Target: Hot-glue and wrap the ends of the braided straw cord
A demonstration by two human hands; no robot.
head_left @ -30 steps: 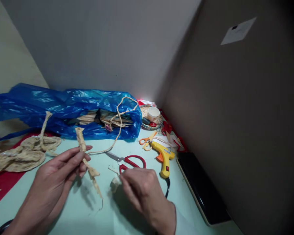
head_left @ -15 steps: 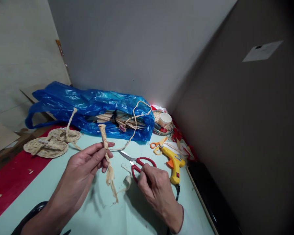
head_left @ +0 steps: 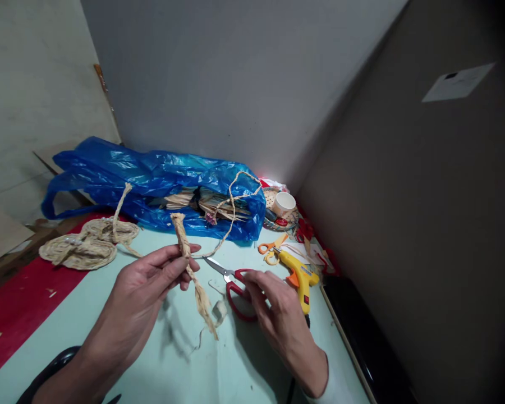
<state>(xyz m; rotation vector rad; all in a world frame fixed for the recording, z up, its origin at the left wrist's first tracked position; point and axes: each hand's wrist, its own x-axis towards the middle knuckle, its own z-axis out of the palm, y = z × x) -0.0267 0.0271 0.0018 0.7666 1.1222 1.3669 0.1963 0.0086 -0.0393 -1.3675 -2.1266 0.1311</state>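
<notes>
My left hand (head_left: 147, 286) pinches a braided straw cord (head_left: 182, 233) between thumb and fingers. The cord's thick end points up, and its loose, frayed tail (head_left: 204, 306) hangs down to the right. At my right hand (head_left: 278, 314) is a pair of red-handled scissors (head_left: 231, 286), blades towards the left hand. The right fingers are bent over the upper handle loop and partly hide it. Under the tail, a pale curled scrap (head_left: 220, 311) lies on the table. A thin braid (head_left: 231, 219) runs from behind the left fingers up over the blue bag (head_left: 160, 168).
Flat coiled straw pieces (head_left: 78, 252) lie at the left on red cloth (head_left: 25, 300). On the right are a yellow glue gun (head_left: 301, 275), orange-handled scissors (head_left: 267, 247) and a basket with a white cup (head_left: 284, 203). A black object (head_left: 362, 336) lies along the right wall.
The cord's tail has swung to the right. My right hand has shifted slightly right, its fingers now over the upper handle loop, and the lower loop shows more fully.
</notes>
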